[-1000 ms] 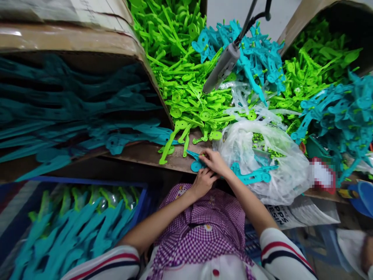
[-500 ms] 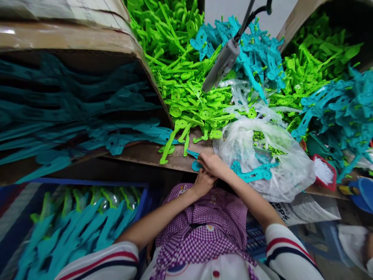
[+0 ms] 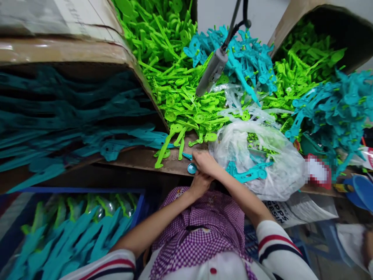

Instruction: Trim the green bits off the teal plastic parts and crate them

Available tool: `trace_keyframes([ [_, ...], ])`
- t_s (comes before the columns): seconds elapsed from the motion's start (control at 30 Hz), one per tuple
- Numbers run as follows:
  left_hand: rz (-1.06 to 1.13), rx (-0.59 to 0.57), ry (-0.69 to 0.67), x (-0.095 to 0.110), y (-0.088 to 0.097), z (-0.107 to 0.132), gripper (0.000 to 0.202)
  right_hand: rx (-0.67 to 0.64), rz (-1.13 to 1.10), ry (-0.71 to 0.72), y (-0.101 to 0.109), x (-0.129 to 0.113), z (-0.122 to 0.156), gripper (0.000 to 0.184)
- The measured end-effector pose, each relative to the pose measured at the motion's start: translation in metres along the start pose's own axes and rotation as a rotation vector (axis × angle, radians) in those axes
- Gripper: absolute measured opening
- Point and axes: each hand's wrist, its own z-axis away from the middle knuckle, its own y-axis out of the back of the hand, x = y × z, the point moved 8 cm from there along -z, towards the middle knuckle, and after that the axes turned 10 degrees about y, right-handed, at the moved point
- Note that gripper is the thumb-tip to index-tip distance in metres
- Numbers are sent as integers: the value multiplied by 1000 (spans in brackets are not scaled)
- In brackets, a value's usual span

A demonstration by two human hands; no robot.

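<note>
My two hands are pressed together at the table's front edge, closed around a blue plastic part [image 3: 191, 168]. A round dished end and a narrow tip of this part stick out on the left; the rest is hidden by fingers. My right hand [image 3: 204, 162] lies on top, its fingers bent over the part. Just below it, my left hand [image 3: 200, 183] is closed against the same part, with its fingertips mostly covered. Right of the hands, another blue plastic piece [image 3: 252, 172] rests on a clear plastic bag [image 3: 287, 175] holding small green bits.
A grey cylindrical tool [image 3: 212, 72] hangs from above. Behind are heaps of green plastic parts [image 3: 175, 89] and blue parts [image 3: 247, 58]. A cardboard box [image 3: 72, 50] of blue pieces stands left, above a blue crate [image 3: 140, 206] with blue-green items. A red container [image 3: 326, 181] sits right.
The camera view has shifted slightly, so the surroundings appear lower and further left. The part's round end now shows its dished face more; both hands stay together on it.
</note>
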Motion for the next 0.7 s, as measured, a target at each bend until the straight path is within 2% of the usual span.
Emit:
trace_keyframes([
  [0.13, -8, -18, 23, -1, -2, 4, 41, 37, -17, 124, 4, -2, 7, 24],
  [0.27, -44, -30, 15, -4, -10, 5, 37, 6, 63, 74, -6, 0, 9, 28],
  [0.37, -66, -11, 4, -3, -10, 4, 34, 31, 17, 11, -9, -2, 9, 26],
  [0.43, -76, 8, -8, -1, -7, 3, 31, 120, -85, 36, -3, -4, 17, 29],
  [0.5, -76, 24, -13, 3, -2, 1, 31, 303, -211, 91, 16, 0, 39, 33],
  [0.57, -70, 20, -9, 7, 3, 0, 37, 533, -276, 20, 43, 27, 78, 34],
  [0.63, -61, 8, 3, 11, 8, -2, 45, 682, -216, -245, 68, 78, 125, 33],
  [0.7, -47, 5, 14, 14, 13, -6, 47, 651, -76, -550, 82, 134, 166, 33],
])
